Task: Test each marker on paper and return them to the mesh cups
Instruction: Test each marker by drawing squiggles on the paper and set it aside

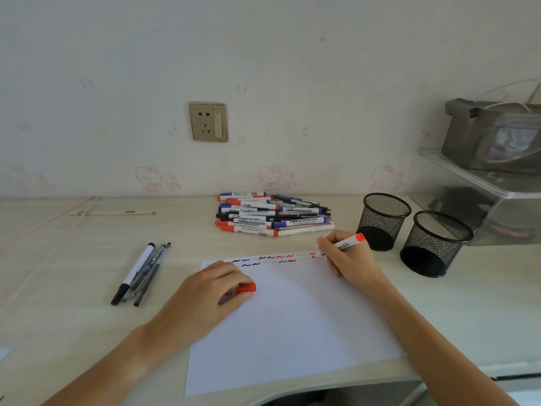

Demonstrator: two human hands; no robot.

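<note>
Paper sits flat on the counter, squiggles along its top edge. Right hand has its fingers wrapped around a red marker, tip down at the sheet's top right corner. Left hand rests on the paper, fingers curled around the red cap. Marker pile sits behind, two mesh cups off to the right.

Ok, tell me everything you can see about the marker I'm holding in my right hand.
The marker is a whiteboard type: white barrel with dark printed lettering and a red-orange end plug pointing up and right toward the mesh cups. It is uncapped; its red cap sits in the left hand. The right hand grips it tilted, tip down at the upper right of the paper, beside fresh red marks. The tip itself is hidden by the fingers.
</note>
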